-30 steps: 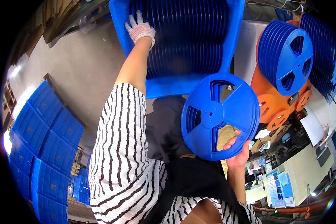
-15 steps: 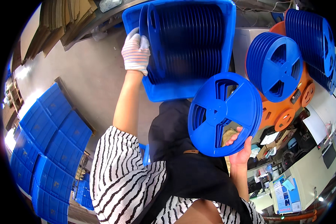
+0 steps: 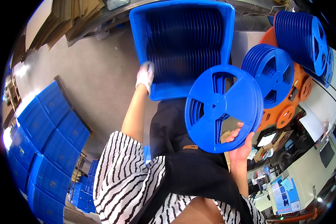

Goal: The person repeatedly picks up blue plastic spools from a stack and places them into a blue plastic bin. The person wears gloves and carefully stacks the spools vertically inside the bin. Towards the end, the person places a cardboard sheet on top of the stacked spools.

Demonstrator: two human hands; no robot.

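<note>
Several blue plastic reels (image 3: 224,108) form a short stack held upright in my bare right hand (image 3: 240,143). Its fingers pass through a cut-out of the front reel and the thumb lies along the outer edge. My left hand (image 3: 145,77), in a light striped glove, is at the left wall of a blue bin (image 3: 137,35). Motion smears its fingers, and I cannot tell whether it touches the rim. Inside the bin, reels (image 3: 186,31) stand on edge in two rows. A dark blur hides part of the rows' middle.
On the right, more blue reels (image 3: 274,74) sit on an orange wheeled stand (image 3: 268,115), with another row (image 3: 298,41) behind. Stacked blue bins (image 3: 52,138) occupy the left side. Flattened cardboard (image 3: 59,18) leans at the far left. A cluttered workbench lies lower right.
The reel my left hand gripped at the bin's left end has left that hand and stands tilted there no longer. That hand has moved down along the bin wall. The right hand's stack shifted slightly left.
</note>
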